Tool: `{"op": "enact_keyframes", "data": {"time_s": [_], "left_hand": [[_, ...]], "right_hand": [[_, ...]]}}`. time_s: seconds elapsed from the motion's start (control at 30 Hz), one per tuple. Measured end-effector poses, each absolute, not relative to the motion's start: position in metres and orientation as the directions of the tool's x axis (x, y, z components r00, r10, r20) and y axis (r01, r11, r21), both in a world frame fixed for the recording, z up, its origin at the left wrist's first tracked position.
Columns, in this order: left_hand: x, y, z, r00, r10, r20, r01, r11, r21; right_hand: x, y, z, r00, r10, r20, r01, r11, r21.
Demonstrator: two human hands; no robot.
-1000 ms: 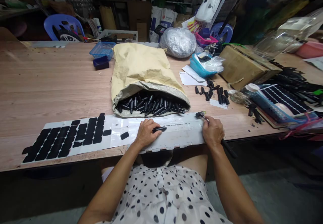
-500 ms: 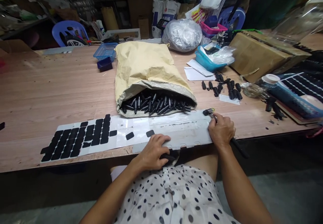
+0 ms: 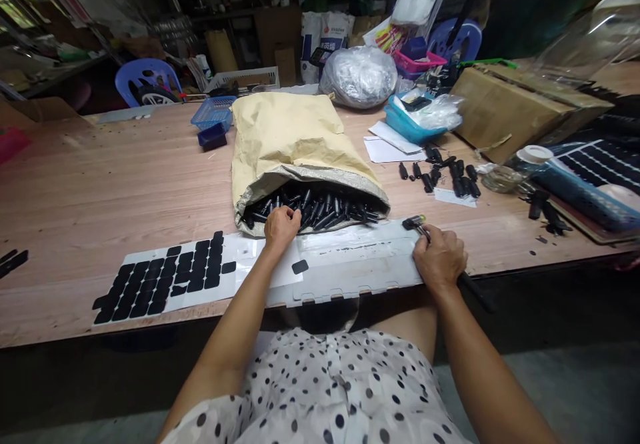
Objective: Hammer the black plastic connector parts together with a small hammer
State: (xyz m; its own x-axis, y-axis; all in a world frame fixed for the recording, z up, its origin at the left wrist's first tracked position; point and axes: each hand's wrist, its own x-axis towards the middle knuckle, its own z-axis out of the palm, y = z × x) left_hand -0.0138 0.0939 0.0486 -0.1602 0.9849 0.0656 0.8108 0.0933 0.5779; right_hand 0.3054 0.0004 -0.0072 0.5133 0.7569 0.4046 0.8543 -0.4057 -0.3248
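Note:
My left hand (image 3: 282,229) is at the mouth of the yellow paper sack (image 3: 290,127), thumb and fingers closed together against the pile of black tube-like parts (image 3: 327,207) inside. Whatever the fingertips pinch is hidden. My right hand (image 3: 439,257) grips a small two-faced mallet (image 3: 414,223) with a metal shaft and a black handle. The mallet's head has a dark face and a yellow-green one, and it rests over the right end of a grey board (image 3: 365,271). A loose black rounded square (image 3: 300,267) lies on a white sheet beside my left forearm.
Black rounded squares (image 3: 159,277) stand in rows on white backing at the left. Loose black parts (image 3: 457,177), a blue basket (image 3: 417,124) and a cardboard box (image 3: 510,111) sit at the right. Behind the sack are a small dark-blue tray (image 3: 212,137) and a plastic bag (image 3: 359,76).
My left hand has moved up and left from the table's front edge to the sack's mouth. The right hand stays on the mallet. The view has shifted slightly.

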Motion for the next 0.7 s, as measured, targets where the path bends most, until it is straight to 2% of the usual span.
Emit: {"op": "enact_keyframes", "data": {"time_s": [0.13, 0.3, 0.4, 0.5, 0.6, 0.7], "left_hand": [[-0.014, 0.105, 0.050, -0.200, 0.980, 0.003, 0.852, 0.172, 0.494], [-0.032, 0.077, 0.051, -0.200, 0.973, 0.111, 0.787, 0.092, 0.610], [-0.027, 0.047, 0.047, 0.000, 0.991, 0.133, 0.738, -0.090, 0.669], [-0.009, 0.022, 0.035, 0.236, 0.961, 0.141, 0.696, -0.269, 0.665], [0.005, 0.012, 0.022, 0.292, 0.946, 0.144, 0.687, -0.312, 0.656], [0.007, 0.013, 0.012, 0.274, 0.952, 0.139, 0.683, -0.294, 0.669]], "right_hand": [[0.303, 0.001, -0.006, 0.516, 0.753, 0.409, 0.853, -0.411, -0.320], [0.298, 0.000, -0.003, 0.539, 0.751, 0.381, 0.838, -0.429, -0.338], [0.299, 0.000, -0.003, 0.541, 0.752, 0.376, 0.834, -0.423, -0.354], [0.303, 0.001, -0.004, 0.550, 0.749, 0.369, 0.826, -0.422, -0.373], [0.306, -0.001, -0.002, 0.556, 0.748, 0.362, 0.816, -0.409, -0.408], [0.300, -0.008, 0.006, 0.533, 0.733, 0.423, 0.819, -0.322, -0.475]]}}
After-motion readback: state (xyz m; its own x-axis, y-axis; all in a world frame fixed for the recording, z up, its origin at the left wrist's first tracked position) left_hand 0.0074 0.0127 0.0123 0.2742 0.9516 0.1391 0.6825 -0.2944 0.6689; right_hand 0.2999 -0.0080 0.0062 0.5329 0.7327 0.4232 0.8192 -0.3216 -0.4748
